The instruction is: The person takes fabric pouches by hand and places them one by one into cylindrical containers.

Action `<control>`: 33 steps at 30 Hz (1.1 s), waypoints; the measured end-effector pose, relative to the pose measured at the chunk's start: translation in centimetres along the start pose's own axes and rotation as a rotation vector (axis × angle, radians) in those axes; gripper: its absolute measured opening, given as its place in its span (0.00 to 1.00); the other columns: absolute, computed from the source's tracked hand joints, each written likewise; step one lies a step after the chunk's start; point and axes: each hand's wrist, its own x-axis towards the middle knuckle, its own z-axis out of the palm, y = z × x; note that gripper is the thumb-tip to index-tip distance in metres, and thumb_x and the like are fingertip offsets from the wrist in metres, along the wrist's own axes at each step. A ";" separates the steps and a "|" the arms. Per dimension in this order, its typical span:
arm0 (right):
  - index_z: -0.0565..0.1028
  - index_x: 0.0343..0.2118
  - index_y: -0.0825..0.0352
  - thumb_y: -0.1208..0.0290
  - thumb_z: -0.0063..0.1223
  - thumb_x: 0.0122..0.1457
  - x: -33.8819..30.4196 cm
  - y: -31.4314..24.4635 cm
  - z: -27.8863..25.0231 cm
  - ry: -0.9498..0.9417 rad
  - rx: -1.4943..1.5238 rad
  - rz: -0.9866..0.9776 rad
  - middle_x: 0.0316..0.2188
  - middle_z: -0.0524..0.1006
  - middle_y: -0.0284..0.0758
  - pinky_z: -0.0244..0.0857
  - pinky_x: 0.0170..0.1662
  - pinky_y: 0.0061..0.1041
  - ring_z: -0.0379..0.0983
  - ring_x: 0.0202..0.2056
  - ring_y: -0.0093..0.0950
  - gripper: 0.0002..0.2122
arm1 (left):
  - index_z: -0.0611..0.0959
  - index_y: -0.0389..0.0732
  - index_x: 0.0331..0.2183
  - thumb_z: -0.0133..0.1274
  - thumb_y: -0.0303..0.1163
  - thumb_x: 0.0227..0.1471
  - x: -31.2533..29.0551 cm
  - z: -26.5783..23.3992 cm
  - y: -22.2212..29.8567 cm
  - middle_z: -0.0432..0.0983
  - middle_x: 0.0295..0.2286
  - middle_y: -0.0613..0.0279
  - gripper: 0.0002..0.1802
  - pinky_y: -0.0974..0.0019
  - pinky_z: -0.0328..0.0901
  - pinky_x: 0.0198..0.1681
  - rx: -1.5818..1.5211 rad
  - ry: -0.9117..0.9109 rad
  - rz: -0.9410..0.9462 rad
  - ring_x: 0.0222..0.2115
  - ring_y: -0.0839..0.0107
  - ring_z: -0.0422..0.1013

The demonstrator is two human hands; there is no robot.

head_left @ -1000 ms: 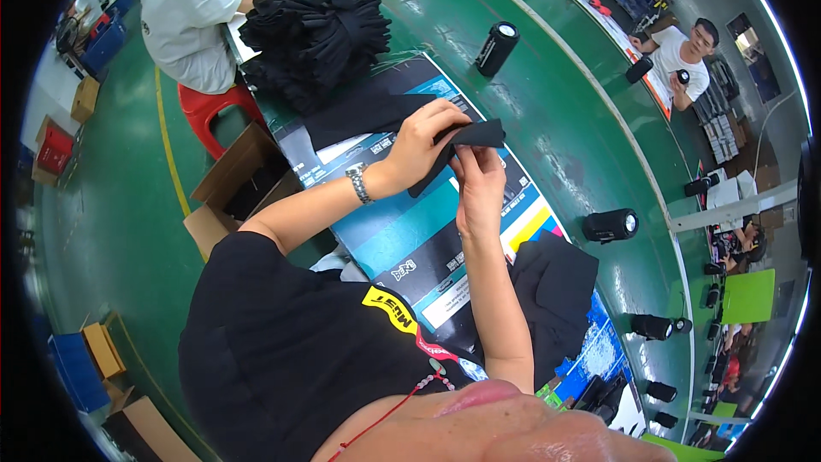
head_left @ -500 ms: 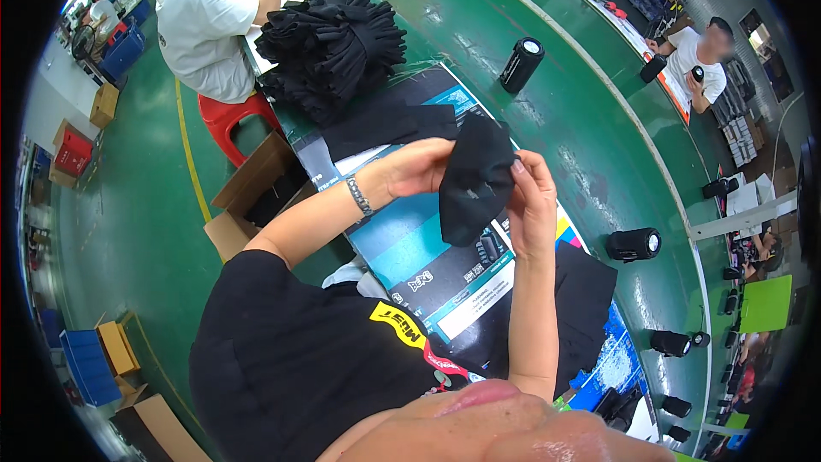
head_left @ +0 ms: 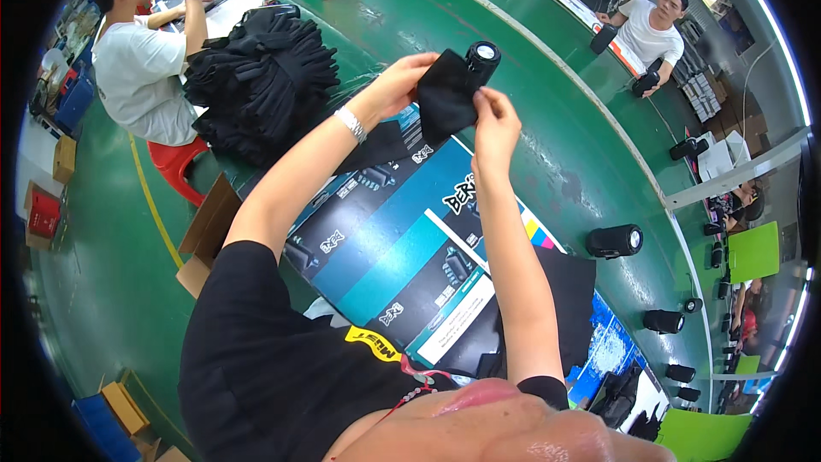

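And here we are, reading the view as a clock: the black cloth piece point(head_left: 445, 103) is up toward twelve, raised over the far end of the counter point(head_left: 389, 244) with its teal-and-black printed top! The left hand point(head_left: 402, 84) grips its upper-left edge, some fingers tucked out of sight behind it, while the right hand point(head_left: 498, 130) pinches the right edge between thumb and fingers. A black cylinder point(head_left: 484, 64) stands at one o'clock, partly behind the cloth; whether they touch, I cannot tell. Over at ten, a big heap of black fabric point(head_left: 261, 81), and just beyond, a co-worker point(head_left: 141, 77) in white on a red stool point(head_left: 175, 167). More dark cloth point(head_left: 569, 295) lies at four, another black cylinder point(head_left: 614, 240) at three
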 end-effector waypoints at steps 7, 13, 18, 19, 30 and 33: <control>0.73 0.30 0.69 0.78 0.50 0.54 7.3 2.3 2.9 0.469 -0.381 -0.338 0.37 0.67 0.41 0.64 0.37 0.31 0.68 0.33 0.35 0.02 | 0.80 0.34 0.37 0.51 0.28 0.52 11.3 -0.5 -0.6 0.77 0.28 0.65 0.10 0.77 0.66 0.32 0.537 0.110 0.173 0.28 0.81 0.71; 0.73 0.30 0.69 0.77 0.52 0.54 11.2 5.7 2.8 0.532 -0.255 -0.190 0.31 0.73 0.40 0.64 0.36 0.32 0.70 0.32 0.33 0.02 | 0.79 0.33 0.38 0.51 0.28 0.52 15.4 -1.8 -4.1 0.77 0.29 0.63 0.11 0.75 0.66 0.30 0.356 0.172 0.061 0.27 0.78 0.72; 0.75 0.31 0.72 0.77 0.51 0.55 15.6 7.4 -3.3 0.302 0.286 0.199 0.28 0.77 0.36 0.68 0.33 0.25 0.73 0.29 0.26 0.04 | 0.79 0.34 0.33 0.49 0.25 0.52 15.6 -0.3 -5.6 0.76 0.29 0.59 0.06 0.69 0.70 0.27 0.118 0.097 -0.159 0.26 0.72 0.74; 0.75 0.32 0.72 0.77 0.51 0.55 15.5 7.5 -4.3 0.173 0.422 0.359 0.28 0.77 0.35 0.68 0.32 0.24 0.73 0.29 0.26 0.05 | 0.79 0.34 0.33 0.49 0.25 0.52 15.2 0.0 -6.2 0.76 0.29 0.59 0.06 0.69 0.70 0.27 0.112 0.100 -0.168 0.26 0.72 0.74; 0.77 0.26 0.70 0.77 0.49 0.50 14.4 8.0 -5.4 0.082 -0.125 0.324 0.20 0.75 0.34 0.67 0.18 0.23 0.71 0.17 0.24 0.06 | 0.78 0.34 0.30 0.55 0.45 0.51 15.6 0.6 -5.3 0.76 0.30 0.60 0.21 0.70 0.69 0.27 0.595 0.355 -0.165 0.25 0.70 0.73; 0.75 0.24 0.64 0.74 0.50 0.53 14.2 9.1 -6.8 0.122 -0.152 0.345 0.15 0.71 0.28 0.58 0.15 0.19 0.66 0.14 0.19 0.04 | 0.79 0.35 0.31 0.53 0.48 0.52 16.1 4.5 -7.4 0.77 0.30 0.61 0.22 0.70 0.68 0.32 0.275 0.072 -0.372 0.28 0.71 0.73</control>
